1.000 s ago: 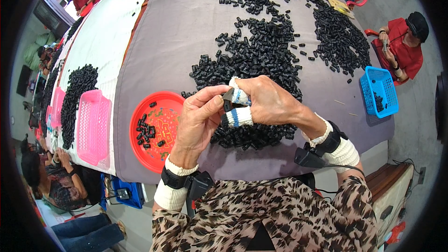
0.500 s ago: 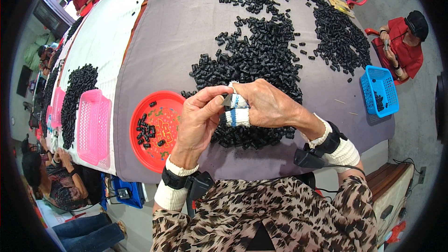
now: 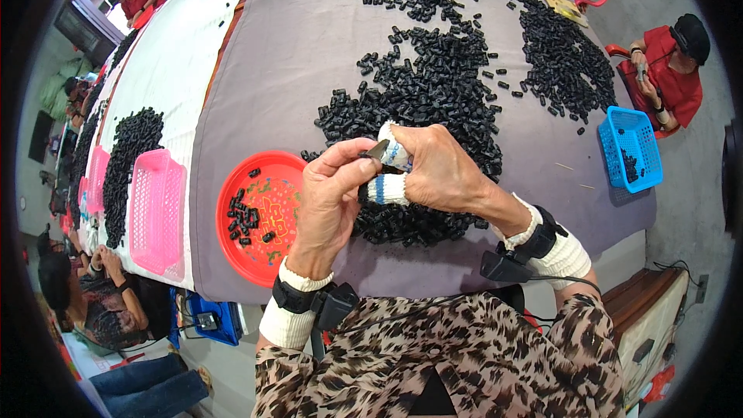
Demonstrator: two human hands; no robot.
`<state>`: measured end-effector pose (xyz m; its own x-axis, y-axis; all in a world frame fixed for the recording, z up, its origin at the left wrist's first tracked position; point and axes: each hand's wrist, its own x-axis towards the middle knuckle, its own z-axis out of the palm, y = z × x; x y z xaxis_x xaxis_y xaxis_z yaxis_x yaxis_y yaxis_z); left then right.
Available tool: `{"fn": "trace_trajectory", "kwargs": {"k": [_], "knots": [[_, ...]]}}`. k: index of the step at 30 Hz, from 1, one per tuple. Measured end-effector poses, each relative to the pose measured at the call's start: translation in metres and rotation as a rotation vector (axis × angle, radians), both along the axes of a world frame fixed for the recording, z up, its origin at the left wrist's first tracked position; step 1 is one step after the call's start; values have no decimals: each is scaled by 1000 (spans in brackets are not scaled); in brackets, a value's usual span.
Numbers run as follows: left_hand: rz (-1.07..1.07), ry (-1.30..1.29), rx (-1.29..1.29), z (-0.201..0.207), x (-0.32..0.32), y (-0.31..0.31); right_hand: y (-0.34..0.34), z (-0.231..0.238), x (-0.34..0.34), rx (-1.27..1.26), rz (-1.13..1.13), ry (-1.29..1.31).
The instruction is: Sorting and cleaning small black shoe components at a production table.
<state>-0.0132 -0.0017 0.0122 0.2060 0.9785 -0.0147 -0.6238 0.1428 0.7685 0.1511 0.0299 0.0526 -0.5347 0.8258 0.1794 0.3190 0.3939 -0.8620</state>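
Observation:
Both hands meet over a big heap of small black cylindrical parts [image 3: 422,81] on the grey cloth. My left hand [image 3: 325,193] is closed, thumb and index finger pinching a small dark piece that is mostly hidden by the fingertips. Just to its right, my right hand [image 3: 445,170] grips a small knife, whose short pointed grey blade [image 3: 378,149] reaches to the left fingertips. White coverings [image 3: 387,189] with blue marks wrap the right hand's finger and thumb. The knife's handle is out of sight inside the grip.
Left of my hands, a red round tray [image 3: 232,244] holds several black parts. Pink baskets [image 3: 157,209] stand farther left, and a blue basket [image 3: 631,147] sits at the right edge. Another heap [image 3: 561,62] lies at far right, near a seated person in red [image 3: 665,77].
My right hand has turned slightly, and the blade shows more of its length at the left fingertips. My left hand has stayed nearly in place, still pinching.

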Motion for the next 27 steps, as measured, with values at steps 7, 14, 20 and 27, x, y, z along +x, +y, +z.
{"fn": "trace_trajectory", "kwargs": {"k": [7,14,20,27], "knots": [[-13,-76,-38,-2,1,-2,3,-3,2,-7,-17,-25],[-43,-123,-29,-5,1,-2,8,-4,2,8,30,-78],[-16,-80,-37,-6,0,-2,11,-1,2,-4,81,-151],[-18,-42,-28,-5,-2,-2,13,-9,2,-6,112,-178]]}}
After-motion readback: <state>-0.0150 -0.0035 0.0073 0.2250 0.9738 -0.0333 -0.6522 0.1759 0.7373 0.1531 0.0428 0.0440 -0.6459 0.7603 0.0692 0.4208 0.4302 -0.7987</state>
